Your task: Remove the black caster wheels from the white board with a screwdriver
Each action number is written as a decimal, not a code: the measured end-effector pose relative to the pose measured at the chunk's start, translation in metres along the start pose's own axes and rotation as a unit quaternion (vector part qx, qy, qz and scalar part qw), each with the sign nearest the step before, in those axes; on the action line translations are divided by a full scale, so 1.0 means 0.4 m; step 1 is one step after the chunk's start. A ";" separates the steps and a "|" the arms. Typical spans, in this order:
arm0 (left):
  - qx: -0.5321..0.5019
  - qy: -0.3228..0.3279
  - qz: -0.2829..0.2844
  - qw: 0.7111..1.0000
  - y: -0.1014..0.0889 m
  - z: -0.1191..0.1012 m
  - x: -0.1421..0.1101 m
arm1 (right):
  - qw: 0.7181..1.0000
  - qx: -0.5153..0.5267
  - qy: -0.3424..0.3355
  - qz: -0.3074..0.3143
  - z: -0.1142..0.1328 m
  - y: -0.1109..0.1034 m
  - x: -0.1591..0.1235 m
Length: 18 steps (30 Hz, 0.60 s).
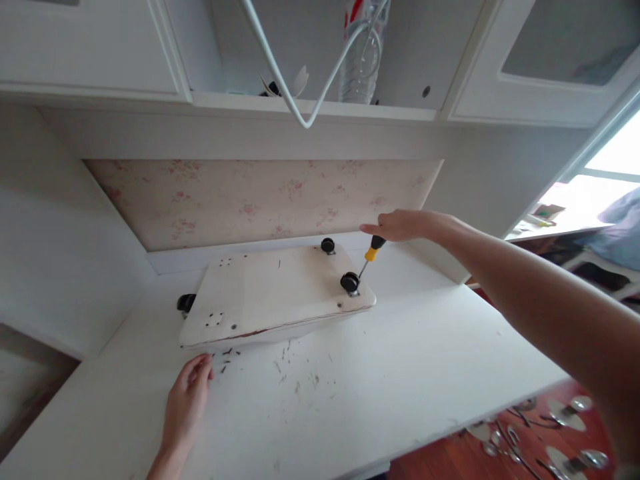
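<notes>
My right hand (403,225) is wrapped round the black and yellow handle of a screwdriver (371,254). The screwdriver's shaft slants down to the base of a black caster wheel (349,282) at the right end of a white board (270,287). Another caster (327,245) stands at the board's far right corner. At the near left, my left hand (186,400) rests by the board's front edge with its fingertips pinched together; what they hold, if anything, is too small to make out. Several small dark screws (226,360) lie beside those fingertips.
A loose caster (186,303) sits by the board's left end. Dark crumbs (300,380) are scattered on the white desk (400,373). Overhead, a white cable (306,120) hangs before a shelf holding a plastic bottle (360,73). Metal and glass parts (565,420) lie on the red floor.
</notes>
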<state>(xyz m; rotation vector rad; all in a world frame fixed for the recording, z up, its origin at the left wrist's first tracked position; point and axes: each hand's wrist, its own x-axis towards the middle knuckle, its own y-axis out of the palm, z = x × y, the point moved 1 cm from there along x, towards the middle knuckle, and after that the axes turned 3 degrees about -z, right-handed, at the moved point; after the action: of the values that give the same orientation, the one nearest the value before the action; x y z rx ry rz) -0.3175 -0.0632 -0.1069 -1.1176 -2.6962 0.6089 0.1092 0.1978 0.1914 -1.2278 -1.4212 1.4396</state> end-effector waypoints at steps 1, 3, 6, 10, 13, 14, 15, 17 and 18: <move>0.000 0.001 -0.001 1.000 0.000 0.000 0.000 | 1.000 -0.013 0.013 -0.008 0.002 -0.002 -0.001; -0.001 0.006 -0.005 1.000 0.001 0.001 0.001 | 1.000 -0.015 -0.005 0.001 0.005 -0.008 -0.006; -0.005 0.010 -0.004 1.000 0.002 0.007 0.004 | 0.997 0.019 -0.055 0.041 0.006 -0.019 -0.023; -0.013 0.000 -0.005 1.000 0.005 0.020 0.013 | 0.995 0.043 -0.056 0.068 0.013 -0.023 -0.038; -0.017 -0.014 -0.006 1.000 0.006 0.026 0.017 | 0.999 -0.008 -0.029 0.016 0.017 -0.019 -0.027; -0.017 -0.016 -0.005 1.000 0.006 0.027 0.017 | 0.999 -0.026 -0.024 -0.005 0.016 -0.018 -0.021; -0.018 -0.017 -0.004 1.000 0.006 0.027 0.017 | 0.999 -0.036 -0.026 -0.020 0.013 -0.018 -0.016; -0.021 -0.016 -0.008 1.000 0.007 0.026 0.015 | 0.998 -0.024 -0.047 -0.026 0.004 -0.020 -0.012; -0.024 -0.016 -0.010 1.000 0.006 0.025 0.014 | 0.998 -0.012 -0.061 -0.023 0.000 -0.023 -0.014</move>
<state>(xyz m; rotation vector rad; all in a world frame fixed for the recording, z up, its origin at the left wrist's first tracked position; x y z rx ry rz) -0.3226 -0.0607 -0.1170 -1.0988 -2.7587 0.5672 0.1097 0.1933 0.2011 -1.1322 -1.5429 1.4917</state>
